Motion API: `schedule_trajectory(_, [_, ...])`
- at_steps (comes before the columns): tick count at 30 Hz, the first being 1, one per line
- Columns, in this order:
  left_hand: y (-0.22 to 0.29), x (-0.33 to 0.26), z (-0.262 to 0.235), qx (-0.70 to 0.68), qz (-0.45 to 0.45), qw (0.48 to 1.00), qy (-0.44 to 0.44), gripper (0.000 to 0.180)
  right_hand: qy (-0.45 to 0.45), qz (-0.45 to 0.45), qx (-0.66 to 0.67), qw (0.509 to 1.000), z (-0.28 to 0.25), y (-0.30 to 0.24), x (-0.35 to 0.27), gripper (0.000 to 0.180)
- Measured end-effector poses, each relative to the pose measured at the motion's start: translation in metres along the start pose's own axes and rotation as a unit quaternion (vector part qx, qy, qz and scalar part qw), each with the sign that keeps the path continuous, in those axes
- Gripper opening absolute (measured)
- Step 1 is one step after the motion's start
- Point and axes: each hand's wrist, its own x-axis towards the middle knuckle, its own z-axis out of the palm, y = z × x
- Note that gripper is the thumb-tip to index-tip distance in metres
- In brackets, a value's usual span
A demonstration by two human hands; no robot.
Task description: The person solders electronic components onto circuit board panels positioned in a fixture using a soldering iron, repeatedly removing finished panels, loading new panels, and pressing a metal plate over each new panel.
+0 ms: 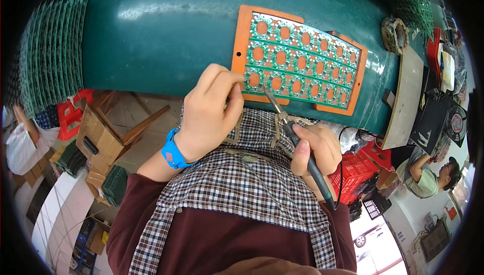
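A panel of green ring-shaped circuit boards (290, 45) lies in an orange frame (241, 41) on the green table. In my right hand (321, 149) is a soldering iron (291, 131), gripped by its dark handle. The metal tip points at the nearest row, by the leftmost rings. My left hand (209, 109), with a blue band on the wrist, is pinched at the panel's near left corner. Its thumb and forefinger almost meet just left of the iron's tip. Whatever sits between those fingers is too small or hidden to make out.
Stacked green panels (53, 56) stand at the table's left end, with more at the far right. A round roll (395, 36) and a grey board (403, 98) lie at the right. Below are a wooden stool (101, 139) and red crate (353, 177). Another person (426, 177) is at the right.
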Motion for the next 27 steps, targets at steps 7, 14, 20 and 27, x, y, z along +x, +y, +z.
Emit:
schedule_trajectory(7, [-0.004,-0.007,0.006,0.028,-0.010,0.999,0.030,0.014,-0.027,0.002,0.013,1.000,0.013,0.002,-0.001,0.013])
schedule_trajectory(14, [-0.001,0.005,0.025,0.042,0.009,0.999,0.008,0.015,-0.027,0.011,0.010,1.000,0.009,0.019,-0.002,0.014])
schedule_trajectory(20, [-0.001,0.009,0.013,0.065,0.031,0.997,0.021,0.010,-0.003,-0.001,0.014,1.000,0.007,0.018,0.003,0.014])
schedule_trajectory(27, [-0.007,0.024,0.016,0.058,-0.016,0.996,0.063,0.012,-0.007,0.030,0.001,1.000,0.010,0.018,0.020,0.014])
